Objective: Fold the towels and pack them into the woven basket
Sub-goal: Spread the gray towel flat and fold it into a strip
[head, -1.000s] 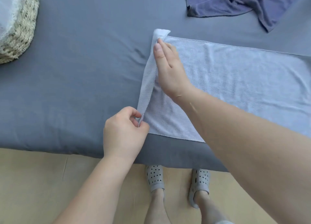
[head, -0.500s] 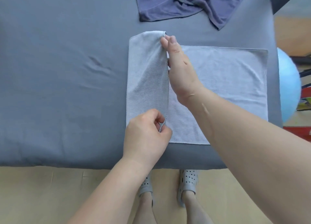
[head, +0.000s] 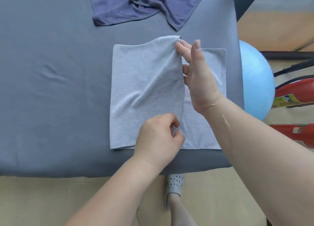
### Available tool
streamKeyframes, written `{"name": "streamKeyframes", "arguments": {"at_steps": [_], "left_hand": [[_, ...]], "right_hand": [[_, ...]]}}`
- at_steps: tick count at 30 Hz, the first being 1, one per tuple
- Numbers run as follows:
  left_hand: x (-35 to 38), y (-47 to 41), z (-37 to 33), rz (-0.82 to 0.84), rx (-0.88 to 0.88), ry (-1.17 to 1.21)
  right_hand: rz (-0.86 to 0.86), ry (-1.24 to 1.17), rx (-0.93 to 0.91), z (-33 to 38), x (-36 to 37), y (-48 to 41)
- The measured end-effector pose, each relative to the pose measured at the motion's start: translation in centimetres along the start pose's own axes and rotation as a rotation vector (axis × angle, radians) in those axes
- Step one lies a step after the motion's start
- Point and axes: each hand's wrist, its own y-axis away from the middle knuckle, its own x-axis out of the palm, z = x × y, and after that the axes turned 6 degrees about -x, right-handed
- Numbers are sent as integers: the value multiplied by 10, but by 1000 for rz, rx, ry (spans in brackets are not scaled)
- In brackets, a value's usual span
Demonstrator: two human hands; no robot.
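Observation:
A light grey-blue towel (head: pixel 146 93) lies on the grey covered bed (head: pixel 51 72), its left part lifted and folded over toward the right. My left hand (head: pixel 159 139) pinches the flap's near corner between thumb and forefinger. My right hand (head: pixel 198 78) is at the flap's far corner, where its fingertips touch the raised edge and the thumb stands apart. The towel's lower layer (head: pixel 215 64) shows to the right of my right hand. A crumpled dark purple towel (head: pixel 136 6) lies at the far edge. The woven basket is out of view.
The bed's near edge (head: pixel 85 171) runs across in front of me, with its right edge close to the towel. A pale blue ball (head: pixel 254 83) and two red cylinders (head: pixel 297 91) stand on the floor at the right. My sandalled foot (head: pixel 175 185) is below.
Both hands carried the towel's left end farther right, so the folded flap is now wider. My right thumb has come off the far corner. The view shifted right.

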Motion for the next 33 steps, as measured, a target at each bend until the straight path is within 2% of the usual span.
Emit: {"name": "streamKeyframes", "arguments": {"at_steps": [11,15,20,24,29,33], "left_hand": [[69,2,-62,107,56,70],[95,-1,-63,197,19,-33],[117,-2,-54,236,14,-203],[117,-1,-55,209,49,-204],[106,8,-63,160,129,-173],[103,10,-66,204,140,-254]], "right_hand": [[-33,1,-16,18,-99,11],[-82,92,143,0,-120,13],[13,133,257,-16,-129,18],[-8,173,255,-21,-132,10],[35,219,143,-13,-128,-2],[17,286,130,-13,-129,-14]]}}
